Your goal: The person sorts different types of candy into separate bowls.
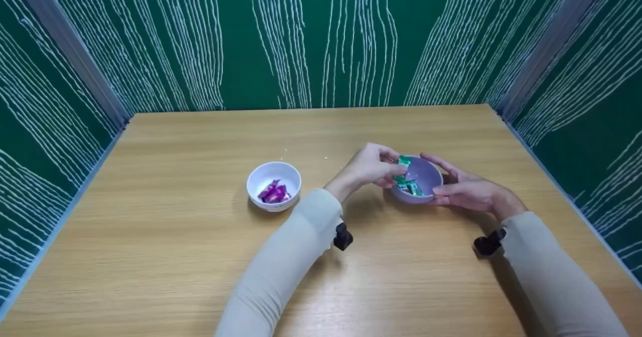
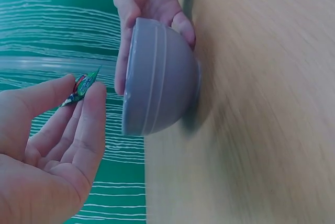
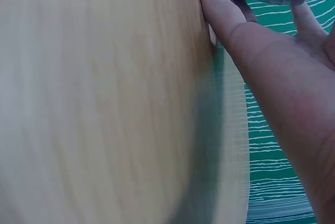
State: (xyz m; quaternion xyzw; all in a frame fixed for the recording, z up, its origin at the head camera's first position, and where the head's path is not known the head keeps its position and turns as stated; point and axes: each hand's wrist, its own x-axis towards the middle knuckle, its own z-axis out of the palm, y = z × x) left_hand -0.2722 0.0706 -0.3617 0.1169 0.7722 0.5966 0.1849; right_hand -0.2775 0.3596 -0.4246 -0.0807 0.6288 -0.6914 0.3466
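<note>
My left hand [image 1: 365,167] pinches a small green wrapped candy [image 2: 82,87] between thumb and fingertips, over the left side of a purple bowl [image 1: 429,175]. Inside that bowl lie several more green wrapped candies [image 1: 414,188]. From the right, my right hand [image 1: 471,191] holds the bowl, its thumb at the near rim and its fingers spread round the far side. In the left wrist view the bowl's outer wall [image 2: 162,77] stands close to the table, with the candy held clear of the rim. The right wrist view shows only part of the bowl.
Left of my left hand stands a white bowl [image 1: 257,180] containing several purple wrapped candies [image 1: 275,193]. A few tiny white specks [image 1: 326,158] dot the wooden table [image 1: 165,216]. Green panels [image 1: 336,41] with white streaks enclose the table's back and sides.
</note>
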